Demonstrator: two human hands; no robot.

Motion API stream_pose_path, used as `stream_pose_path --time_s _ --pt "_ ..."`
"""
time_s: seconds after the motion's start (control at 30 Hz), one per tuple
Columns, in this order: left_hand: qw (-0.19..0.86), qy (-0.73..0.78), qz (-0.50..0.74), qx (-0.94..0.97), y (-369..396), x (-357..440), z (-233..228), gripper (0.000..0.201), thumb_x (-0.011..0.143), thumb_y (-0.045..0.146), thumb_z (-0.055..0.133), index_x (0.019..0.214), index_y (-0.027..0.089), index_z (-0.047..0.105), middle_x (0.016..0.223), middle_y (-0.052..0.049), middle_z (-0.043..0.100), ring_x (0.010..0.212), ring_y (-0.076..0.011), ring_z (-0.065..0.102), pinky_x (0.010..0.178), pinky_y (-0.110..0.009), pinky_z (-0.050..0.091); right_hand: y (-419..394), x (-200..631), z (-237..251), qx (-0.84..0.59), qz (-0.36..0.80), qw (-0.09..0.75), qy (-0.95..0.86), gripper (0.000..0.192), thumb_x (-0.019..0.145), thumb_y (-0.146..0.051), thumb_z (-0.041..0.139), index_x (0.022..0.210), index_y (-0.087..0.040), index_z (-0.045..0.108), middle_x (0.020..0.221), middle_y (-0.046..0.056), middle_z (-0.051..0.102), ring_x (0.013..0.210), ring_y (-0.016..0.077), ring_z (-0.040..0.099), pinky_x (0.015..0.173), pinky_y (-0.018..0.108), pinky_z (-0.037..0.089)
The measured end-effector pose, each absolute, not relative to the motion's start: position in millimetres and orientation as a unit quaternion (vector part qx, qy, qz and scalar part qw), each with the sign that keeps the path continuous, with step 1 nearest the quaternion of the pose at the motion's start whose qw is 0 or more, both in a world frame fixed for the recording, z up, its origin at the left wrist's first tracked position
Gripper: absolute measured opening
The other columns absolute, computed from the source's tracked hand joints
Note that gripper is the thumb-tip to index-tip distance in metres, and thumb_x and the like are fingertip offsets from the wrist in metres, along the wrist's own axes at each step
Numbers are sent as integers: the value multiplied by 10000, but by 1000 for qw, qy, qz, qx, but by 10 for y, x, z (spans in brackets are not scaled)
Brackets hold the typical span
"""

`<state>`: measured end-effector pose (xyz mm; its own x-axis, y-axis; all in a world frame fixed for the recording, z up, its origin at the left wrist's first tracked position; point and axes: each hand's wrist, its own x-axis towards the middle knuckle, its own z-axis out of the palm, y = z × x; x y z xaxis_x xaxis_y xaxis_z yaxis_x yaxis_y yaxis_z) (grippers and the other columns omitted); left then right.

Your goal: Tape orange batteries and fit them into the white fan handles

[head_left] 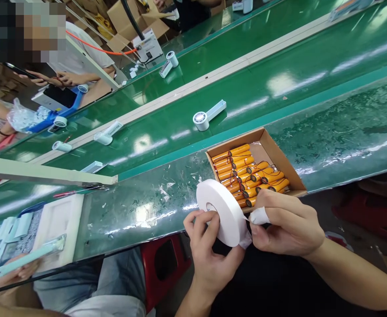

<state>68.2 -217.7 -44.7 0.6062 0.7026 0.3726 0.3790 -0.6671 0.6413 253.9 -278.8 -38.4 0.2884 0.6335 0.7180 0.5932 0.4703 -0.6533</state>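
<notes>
A wide white roll of tape [220, 211] is gripped in my left hand [209, 251], with fingers in its core and the thumb at its lower edge. My right hand [284, 224] is closed at the roll's right side, pinching what looks like the tape's loose end. White wrapping covers one of its fingertips. Just beyond both hands, a cardboard box [281, 156] sits at the bench edge. Inside lie several orange cylindrical battery cells [241, 165] with thin red and black wires.
A green conveyor belt [256, 92] runs past the bench [338, 127], carrying pale handheld fans [201, 121]. At left, a co-worker's hand [24, 268] holds a light-blue strip near a white tray [59, 229]. A red stool [165, 264] stands below. Other people work across the belt.
</notes>
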Motion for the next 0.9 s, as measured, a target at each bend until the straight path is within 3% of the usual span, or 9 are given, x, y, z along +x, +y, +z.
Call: stream_pose_path --time_s 0.2,0.4,0.5,0.57,0.67,0.8,0.9 --pt "252 331 315 853 -2128 649 -489 388 857 298 705 1231 248 610 1109 -85 609 1136 -301 499 1018 -526 435 -2834 2534 -359 -465 89 607 -638 138 810 -84 591 842 -204 530 680 -1 528 592 133 491 553 278 380" --pt "288 356 279 844 -2076 599 -578 469 885 336 730 1321 235 590 1322 -125 564 1351 -344 445 1139 -572 403 -2930 2453 -304 -400 212 463 -762 137 762 -108 493 703 -209 421 624 -18 435 568 141 409 546 319 283" --pt "280 364 288 840 -2035 569 -579 454 890 327 737 1314 236 601 1348 -127 555 1384 -351 429 1157 -582 396 -2941 2450 -310 -396 205 478 -757 117 807 -113 517 745 -203 474 650 -11 474 582 145 431 553 314 299" --pt "260 352 295 849 -2017 553 -566 453 886 310 744 1311 235 606 1318 -123 568 1397 -358 413 1163 -598 388 -2926 2490 -326 -425 179 527 -714 51 892 -135 583 910 -180 566 755 13 564 658 149 499 600 300 368" --pt "232 328 300 865 -2015 549 -543 484 879 289 753 1330 217 590 1281 -131 576 1407 -368 400 1155 -610 400 -2894 2570 -354 -479 115 542 -680 257 944 -190 725 1172 -170 607 939 51 640 789 163 557 705 299 440" --pt "227 314 305 870 -2031 570 -548 468 886 262 727 1331 222 587 1266 -135 587 1412 -373 404 1146 -632 412 -2880 2615 -386 -471 63 516 -713 227 944 -28 618 1107 -178 668 906 46 643 744 158 525 660 297 415" --pt "268 334 304 851 -2023 564 -603 497 875 272 743 1349 248 596 1294 -137 589 1399 -373 444 1099 -593 486 -2891 2594 -411 -424 58 525 -736 231 946 -21 531 1076 -158 664 910 64 658 723 173 533 640 322 414"
